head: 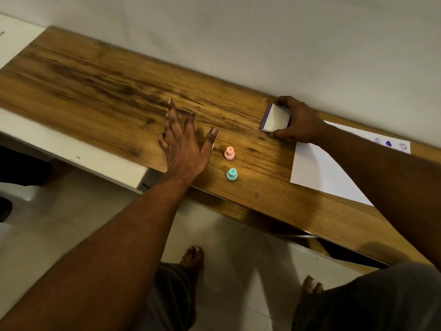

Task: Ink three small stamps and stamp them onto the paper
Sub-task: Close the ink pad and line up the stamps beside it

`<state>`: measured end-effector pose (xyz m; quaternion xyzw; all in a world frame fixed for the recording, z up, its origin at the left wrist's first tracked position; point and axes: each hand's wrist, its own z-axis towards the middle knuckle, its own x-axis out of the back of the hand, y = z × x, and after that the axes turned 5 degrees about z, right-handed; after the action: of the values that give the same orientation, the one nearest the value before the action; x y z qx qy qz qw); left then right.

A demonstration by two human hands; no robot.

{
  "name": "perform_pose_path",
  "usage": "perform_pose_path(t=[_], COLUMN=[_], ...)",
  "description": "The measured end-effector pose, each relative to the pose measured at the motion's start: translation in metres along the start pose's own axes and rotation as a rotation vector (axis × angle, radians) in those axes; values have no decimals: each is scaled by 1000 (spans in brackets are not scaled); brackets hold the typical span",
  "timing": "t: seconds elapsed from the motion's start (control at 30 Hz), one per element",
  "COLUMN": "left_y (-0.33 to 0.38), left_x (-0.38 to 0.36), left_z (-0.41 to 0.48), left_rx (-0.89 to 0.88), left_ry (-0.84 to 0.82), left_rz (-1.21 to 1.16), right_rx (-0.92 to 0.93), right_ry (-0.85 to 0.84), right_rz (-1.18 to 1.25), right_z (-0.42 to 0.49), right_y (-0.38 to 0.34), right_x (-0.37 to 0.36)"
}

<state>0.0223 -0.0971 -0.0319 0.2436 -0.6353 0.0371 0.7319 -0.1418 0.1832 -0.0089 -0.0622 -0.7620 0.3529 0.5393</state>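
Note:
A pink stamp (229, 153) and a teal stamp (231, 174) stand upright on the wooden table (100, 91). A sliver of a white thing (212, 146) shows under my left hand (183, 144), which hovers with fingers spread, just left of the pink stamp. My right hand (298, 121) grips a white ink pad box with a purple edge (274, 119) near the wall. The white paper (319, 170) lies to the right, partly under my right forearm, with three purple stamp marks (389, 143) near its far edge.
The table runs along a white wall (238, 32). A white shelf edge (71, 149) sits at the table's near left side. Below are a tiled floor and my bare feet (193, 259).

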Motion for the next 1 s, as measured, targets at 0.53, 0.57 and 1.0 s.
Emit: perform_pose_path(t=[0.53,0.57,1.0], left_y=[-5,-6,-14], left_x=[5,5,6], left_z=[-1,-1,3], left_rx=[25,26,53], left_ry=[-2,0,10], left_rz=[-17,-20,-36], right_rx=[78,141,450], right_ry=[101,134,-201], right_rz=[199,164,-195], right_z=[-17,-22,-22], right_y=[-15,-23,-91], right_x=[4,2,-62])
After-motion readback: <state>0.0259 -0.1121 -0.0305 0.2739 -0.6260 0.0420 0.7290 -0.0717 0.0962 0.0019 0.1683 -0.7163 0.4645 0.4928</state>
